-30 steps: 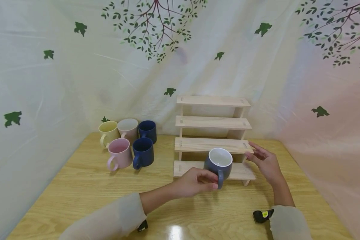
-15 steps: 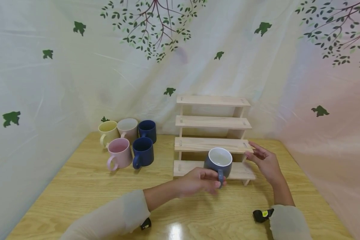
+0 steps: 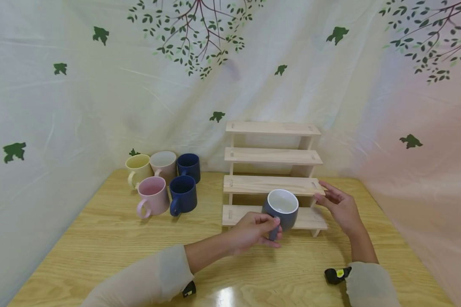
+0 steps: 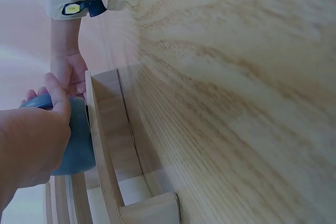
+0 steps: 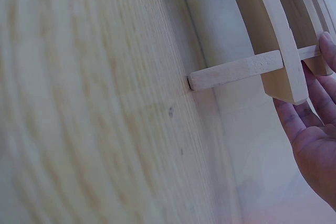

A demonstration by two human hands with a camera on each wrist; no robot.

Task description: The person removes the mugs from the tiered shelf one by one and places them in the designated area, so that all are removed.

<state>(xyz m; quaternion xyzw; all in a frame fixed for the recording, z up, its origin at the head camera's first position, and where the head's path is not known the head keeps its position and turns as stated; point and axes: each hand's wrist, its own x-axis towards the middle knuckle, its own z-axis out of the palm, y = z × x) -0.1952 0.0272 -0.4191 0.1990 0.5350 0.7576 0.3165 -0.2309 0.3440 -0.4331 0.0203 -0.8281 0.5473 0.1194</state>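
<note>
A grey-blue mug (image 3: 290,218) with a white inside stands upright at the lowest step of a four-tier wooden display rack (image 3: 259,185). My left hand (image 3: 252,232) pinches its handle, thumb on top, with the handle turned toward me and to the left. In the left wrist view the mug's body (image 4: 79,145) is close over the bottom board. My right hand (image 3: 339,212) holds the right end of the rack by the second step up. From the right wrist, its thumb (image 5: 326,51) shows on one side of the rack's side piece, with fingers behind.
On the left of the table (image 3: 100,247) stand several mugs: a yellow one (image 3: 140,169), a whitish one (image 3: 167,168), a pink one (image 3: 155,198) and two dark blue ones, the front one (image 3: 184,196) nearer me. A leaf-printed cloth (image 3: 169,106) hangs close behind the rack.
My left hand has shifted its fingers on the handle, and the handle has swung to the left as the mug turned slightly. The right hand and the rack stay put.
</note>
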